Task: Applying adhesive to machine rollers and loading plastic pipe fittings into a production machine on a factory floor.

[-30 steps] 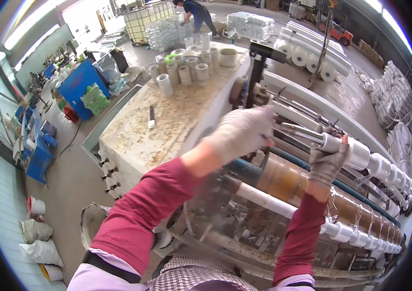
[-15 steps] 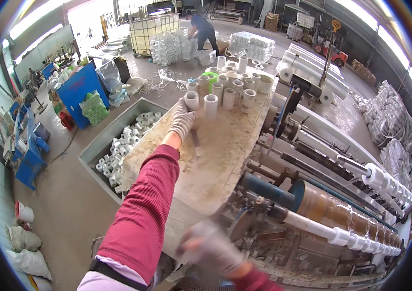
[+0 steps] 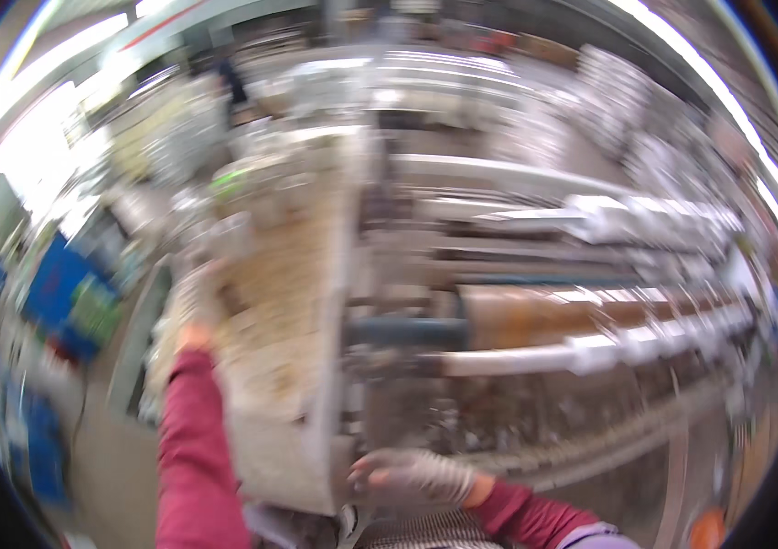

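Note:
My left hand (image 3: 195, 297), in a pale knit glove, reaches over the worktable (image 3: 284, 357) beside the nearest of the upright white tubes (image 3: 231, 236). Motion smears its fingers, so whether it grips a tube cannot be told. Several more tubes stand behind, with a bright green item (image 3: 227, 182) among them. My right hand (image 3: 416, 476), gloved with bare fingertips, hovers near the front right corner of the table. Its fingers are loosely stretched to the left, with nothing seen in them.
To the right lies a machine with a brown roller (image 3: 535, 316) and a white shaft carrying wrapped white rolls (image 3: 595, 352). A grey bin (image 3: 123, 371) borders the table's left side. Blue panels (image 3: 64, 284) stand farther left. Wrapped stacks fill the blurred background.
The view has swung right, so the table now appears farther left. My right hand has moved from a blur below the table to beside its front corner. My left hand stays near the tubes.

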`<state>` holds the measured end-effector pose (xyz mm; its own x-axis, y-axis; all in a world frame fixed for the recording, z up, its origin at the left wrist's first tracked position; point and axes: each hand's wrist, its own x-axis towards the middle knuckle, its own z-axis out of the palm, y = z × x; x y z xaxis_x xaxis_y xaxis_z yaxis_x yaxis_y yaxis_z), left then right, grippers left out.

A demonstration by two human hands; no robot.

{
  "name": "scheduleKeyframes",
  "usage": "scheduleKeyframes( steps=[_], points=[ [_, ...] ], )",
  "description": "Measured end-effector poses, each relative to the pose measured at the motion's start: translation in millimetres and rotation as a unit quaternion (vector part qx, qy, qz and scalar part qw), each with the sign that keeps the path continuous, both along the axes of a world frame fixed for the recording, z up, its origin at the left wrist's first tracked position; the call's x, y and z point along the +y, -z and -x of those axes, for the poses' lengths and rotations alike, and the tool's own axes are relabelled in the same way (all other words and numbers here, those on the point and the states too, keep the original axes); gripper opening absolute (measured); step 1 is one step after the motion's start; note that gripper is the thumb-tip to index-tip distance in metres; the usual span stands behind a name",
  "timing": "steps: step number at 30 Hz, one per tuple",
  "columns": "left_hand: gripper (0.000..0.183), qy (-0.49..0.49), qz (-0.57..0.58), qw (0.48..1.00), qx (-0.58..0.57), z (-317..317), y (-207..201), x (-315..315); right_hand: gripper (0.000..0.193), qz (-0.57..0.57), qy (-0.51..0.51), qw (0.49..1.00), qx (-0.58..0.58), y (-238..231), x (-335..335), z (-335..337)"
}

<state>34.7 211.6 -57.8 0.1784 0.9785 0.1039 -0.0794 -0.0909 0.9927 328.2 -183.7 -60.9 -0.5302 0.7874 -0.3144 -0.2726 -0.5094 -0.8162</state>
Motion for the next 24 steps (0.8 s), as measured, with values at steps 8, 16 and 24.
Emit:
scheduleKeyframes(
  steps=[8,16,24],
  points=[
    [0.052,-0.064,-0.453,0.869,0.188,-244,-158,-130,0.050,-0.107,0.611,0.780,0.078,-86,-98,-391],
    [0.059,0.236,-0.476,0.608,0.589,-635,-198,-266,0.067,-0.349,0.420,0.724,-0.421,-26,13,-604],
    [0.042,0.245,-0.441,0.643,0.577,-570,-210,-214,0.039,-0.236,0.648,0.716,0.110,-64,130,-508]
  ],
)
